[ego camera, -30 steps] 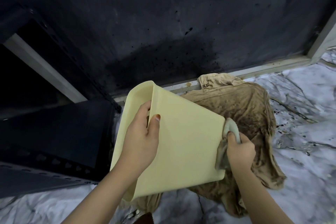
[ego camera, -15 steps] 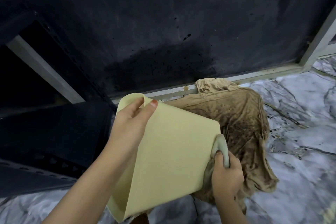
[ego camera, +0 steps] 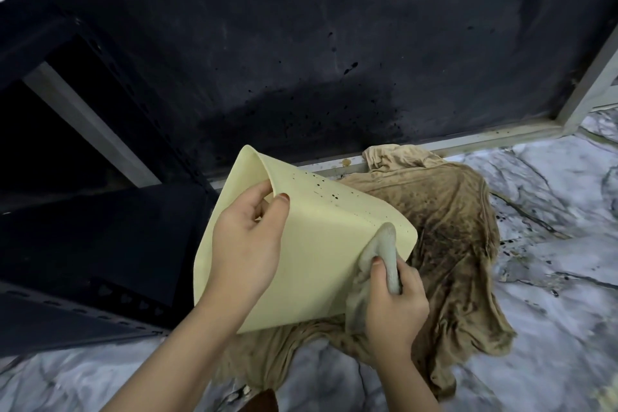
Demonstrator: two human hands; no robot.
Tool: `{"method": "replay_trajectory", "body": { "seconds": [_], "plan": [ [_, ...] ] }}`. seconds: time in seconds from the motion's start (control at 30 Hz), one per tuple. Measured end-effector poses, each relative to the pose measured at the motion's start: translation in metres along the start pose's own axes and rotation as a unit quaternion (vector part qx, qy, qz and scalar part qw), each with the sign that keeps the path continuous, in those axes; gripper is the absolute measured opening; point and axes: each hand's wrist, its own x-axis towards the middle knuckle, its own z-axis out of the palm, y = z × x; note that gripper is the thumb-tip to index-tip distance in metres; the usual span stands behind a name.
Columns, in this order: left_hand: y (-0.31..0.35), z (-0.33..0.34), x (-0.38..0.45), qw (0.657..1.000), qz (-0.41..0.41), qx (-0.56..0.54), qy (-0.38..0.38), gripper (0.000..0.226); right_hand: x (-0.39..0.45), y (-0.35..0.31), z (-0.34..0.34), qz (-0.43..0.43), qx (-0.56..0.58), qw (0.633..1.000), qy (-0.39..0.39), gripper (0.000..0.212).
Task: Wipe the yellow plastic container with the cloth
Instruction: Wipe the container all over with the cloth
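- Head view: the yellow plastic container (ego camera: 321, 244) is pale, smooth and thin-walled, tipped on its side with its open mouth toward the left and its base corner toward the right; small dark specks dot the upper face near the rim.
- It is held up off the marbled floor (ego camera: 551, 278), above a stained brown garment (ego camera: 451, 227) that lies crumpled against the foot of a dark wall (ego camera: 301, 43).
- The left hand (ego camera: 247, 244) grips the container's rim, thumb on the outer face and fingers curled over the edge into the opening.
- The right hand (ego camera: 394, 304) is closed around a bunched grey cloth (ego camera: 381, 251), thumb on top of it, and presses the cloth against the container's lower right corner.
- The cloth touches the container just below that rounded corner; the rest of it hangs down along the side wall, beneath the right hand.
- A dark metal frame (ego camera: 83, 244) sits to the left of the container.
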Motion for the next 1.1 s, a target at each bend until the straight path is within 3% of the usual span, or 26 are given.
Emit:
{"method": "replay_trajectory", "body": {
  "seconds": [0.1, 0.23, 0.4, 0.53, 0.73, 1.1],
  "plan": [
    [-0.002, 0.003, -0.003, 1.0, 0.007, 0.014, 0.001, 0.017, -0.005, -0.018, 0.007, -0.021, 0.049, 0.999, -0.01, 0.021],
    [-0.007, 0.003, 0.0, 0.999, 0.018, 0.031, 0.012, 0.018, -0.015, -0.039, 0.018, -0.113, 0.057, 0.992, -0.028, 0.014],
    [-0.008, 0.003, -0.002, 0.996, 0.043, 0.072, -0.005, 0.019, -0.013, -0.08, 0.018, -0.205, -0.035, 0.968, -0.141, 0.023],
    [-0.007, 0.004, -0.003, 0.996, 0.049, 0.074, -0.019, 0.018, 0.013, -0.082, 0.009, -0.115, -0.083, 0.976, -0.167, 0.015],
    [-0.01, -0.002, -0.002, 0.996, 0.044, 0.079, 0.001, 0.029, 0.053, -0.049, -0.007, 0.011, -0.123, 0.985, -0.118, 0.018],
    [-0.013, -0.005, -0.004, 0.995, 0.049, 0.083, -0.035, 0.024, 0.082, -0.024, -0.031, 0.067, -0.207, 0.974, -0.067, 0.01]
  ]
}}
